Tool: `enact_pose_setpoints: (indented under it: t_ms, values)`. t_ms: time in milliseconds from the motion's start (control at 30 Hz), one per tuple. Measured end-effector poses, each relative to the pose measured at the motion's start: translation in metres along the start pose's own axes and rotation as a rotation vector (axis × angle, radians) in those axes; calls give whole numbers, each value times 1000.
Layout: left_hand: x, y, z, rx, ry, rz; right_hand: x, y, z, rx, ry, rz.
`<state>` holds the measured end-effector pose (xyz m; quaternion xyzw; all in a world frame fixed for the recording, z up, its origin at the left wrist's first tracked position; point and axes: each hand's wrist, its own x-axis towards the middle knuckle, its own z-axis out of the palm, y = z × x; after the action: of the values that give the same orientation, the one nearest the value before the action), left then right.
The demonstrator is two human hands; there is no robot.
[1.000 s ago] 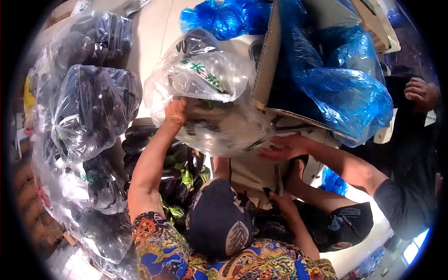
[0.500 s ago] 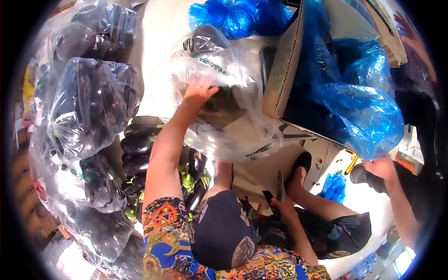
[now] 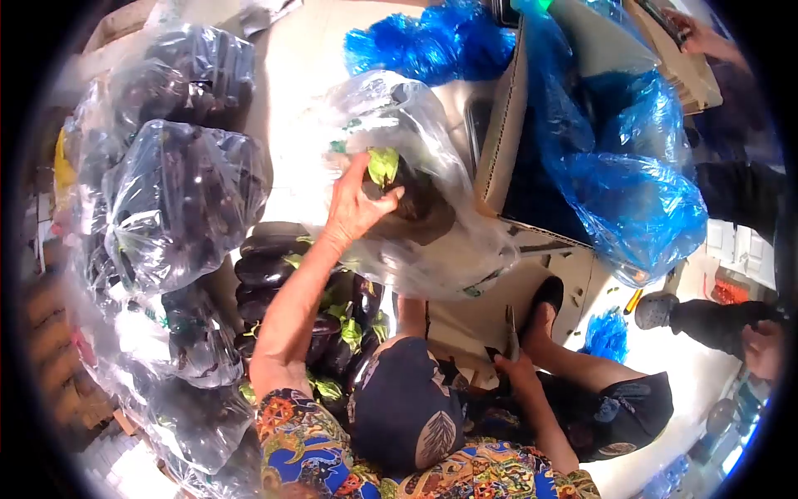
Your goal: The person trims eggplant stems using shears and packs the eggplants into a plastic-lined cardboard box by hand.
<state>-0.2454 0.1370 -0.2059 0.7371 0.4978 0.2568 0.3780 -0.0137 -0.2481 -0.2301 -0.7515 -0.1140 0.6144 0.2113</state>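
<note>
My left hand [image 3: 357, 208] reaches into the mouth of a clear plastic bag [image 3: 482, 258]. Its thumb and fingers are closed around the green-capped end of a dark eggplant [image 3: 383, 168], whose body is partly hidden in the bag. Low between my legs, my right hand [image 3: 517, 372] is wrapped round what looks like a pair of shears [image 3: 511, 333], the grey metal part pointing up and away from me. Beside my left forearm lies a pile of loose eggplants [image 3: 270, 270] with green caps.
Clear bags full of eggplants [image 3: 183, 200] line the left side. A cardboard box [image 3: 504, 125] with a blue plastic liner [image 3: 640, 200] stands at right. Blue plastic [image 3: 432, 46] lies at the back. Another person's hand [image 3: 761, 349] and shoe [image 3: 657, 312] are at far right.
My left hand now pinches the eggplant's capped end, which shows above the bag opening. At right, another person's hand has let go of the blue liner and moved away.
</note>
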Motion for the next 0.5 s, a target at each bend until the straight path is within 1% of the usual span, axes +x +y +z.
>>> enact_pose_setpoints:
  t_ms: [67, 100, 133, 200, 233, 333, 367, 433, 500]
  values:
    - [-13, 8, -7, -176, -33, -56, -3, -10, 2, -2, -1, -39]
    - [-19, 11, -8, -233, -6, -32, -4, -10, 2, -11, -5, -58]
    - [-24, 18, -10, -264, 6, -6, -5, -10, 3, -21, -7, -77]
    - [-36, 34, -18, -211, 16, 68, -6, -10, 3, -1, -27, -59]
    - [-37, 40, -24, -256, -61, 79, -7, -10, 3, 12, -33, -50]
    - [-47, 59, -38, -442, -124, 18, -13, -12, 6, 94, -14, -114]
    - [-50, 60, -40, -466, -120, -2, -10, -7, 5, 106, -21, -129]
    - [-56, 66, -43, -444, -110, 45, -4, 2, 5, 131, -32, -158]
    - [-59, 77, -46, -415, -132, 88, -6, 1, 3, 88, -22, -128]
